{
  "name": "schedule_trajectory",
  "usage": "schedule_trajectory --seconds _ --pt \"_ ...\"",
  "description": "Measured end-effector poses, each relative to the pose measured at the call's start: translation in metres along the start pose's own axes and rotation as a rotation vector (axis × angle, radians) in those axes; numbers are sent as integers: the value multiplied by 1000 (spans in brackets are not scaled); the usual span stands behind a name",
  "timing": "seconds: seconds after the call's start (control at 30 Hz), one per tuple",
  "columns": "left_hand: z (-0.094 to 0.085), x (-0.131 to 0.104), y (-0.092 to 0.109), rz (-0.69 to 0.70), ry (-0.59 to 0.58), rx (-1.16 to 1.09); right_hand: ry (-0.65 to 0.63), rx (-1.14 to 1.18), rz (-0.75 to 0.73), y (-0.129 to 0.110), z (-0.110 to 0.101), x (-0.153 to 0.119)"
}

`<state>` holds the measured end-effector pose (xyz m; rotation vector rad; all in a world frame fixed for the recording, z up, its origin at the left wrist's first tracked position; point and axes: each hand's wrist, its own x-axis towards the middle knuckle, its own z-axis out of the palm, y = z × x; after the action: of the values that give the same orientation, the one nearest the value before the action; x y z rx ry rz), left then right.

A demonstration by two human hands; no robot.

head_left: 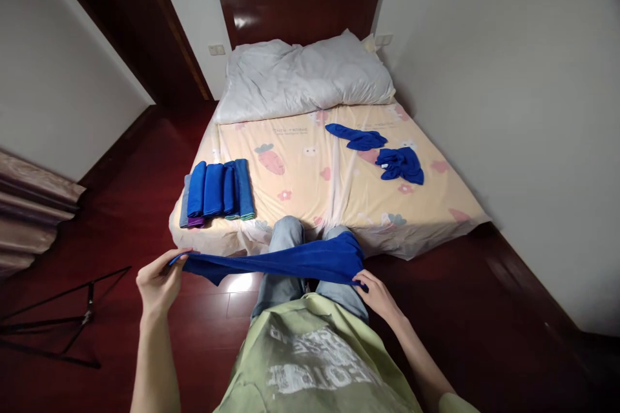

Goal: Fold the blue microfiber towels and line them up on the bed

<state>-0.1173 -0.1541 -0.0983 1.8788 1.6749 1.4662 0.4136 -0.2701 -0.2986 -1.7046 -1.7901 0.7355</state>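
A blue cloth (290, 261) is stretched sideways in the air in front of my knees. My left hand (162, 276) pinches its left end, and my right hand (374, 290) grips its lower right corner. Its right part is wider and bunched near my knee. Beyond it, on the bed's left front part, lies a row of folded blue cloths (213, 190), with grey and purple ones partly under them. Two crumpled blue cloths lie on the right side of the bed, one long (358, 137) and one bunched with a small white tag (401, 164).
The bed (300, 187) has a patterned yellow sheet, with a pale quilt (305, 77) piled at the headboard (305, 13). A black tripod stand (87, 317) is on the floor at the left, near a curtain (29, 206). A wall rises at the right.
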Motion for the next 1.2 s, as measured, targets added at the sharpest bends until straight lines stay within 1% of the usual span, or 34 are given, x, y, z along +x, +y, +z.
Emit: schedule_trajectory --seconds 0.13,0.27,0.37,0.43,0.5,0.57,0.63,0.7,0.77,0.87,0.93,1.07,1.13,1.2 --pt "6 7 -6 42 35 -5 -50 18 67 22 -7 -10" --pt "9 13 -7 105 78 18 -1 -51 75 35 -11 -19" --pt "9 18 0 83 70 69 64 -88 77 39 -23 -17" --pt "11 26 7 69 50 77 151 -84 74 41 -43 -7" --pt "14 41 15 68 54 70 283 -54 81 39 -70 10" --pt "20 61 22 54 88 33 422 -14 99 31 -103 32" --pt "28 83 27 20 148 -39 505 21 105 18 -135 55" --pt "35 104 31 -17 203 -112 519 53 83 1 -165 74" --pt "39 122 34 -38 220 -183 522 77 68 -13 -190 87" --pt "41 140 36 -31 229 -280 542 117 51 -23 -220 91" --pt "40 147 35 -28 238 -316 519 166 20 -22 -234 86" --pt "41 156 37 -22 241 -353 408 212 -19 -14 -252 68" --pt "43 163 43 -13 218 -362 405 171 -16 -12 -261 63" --pt "46 173 52 7 181 -366 453 89 -18 -13 -272 63"
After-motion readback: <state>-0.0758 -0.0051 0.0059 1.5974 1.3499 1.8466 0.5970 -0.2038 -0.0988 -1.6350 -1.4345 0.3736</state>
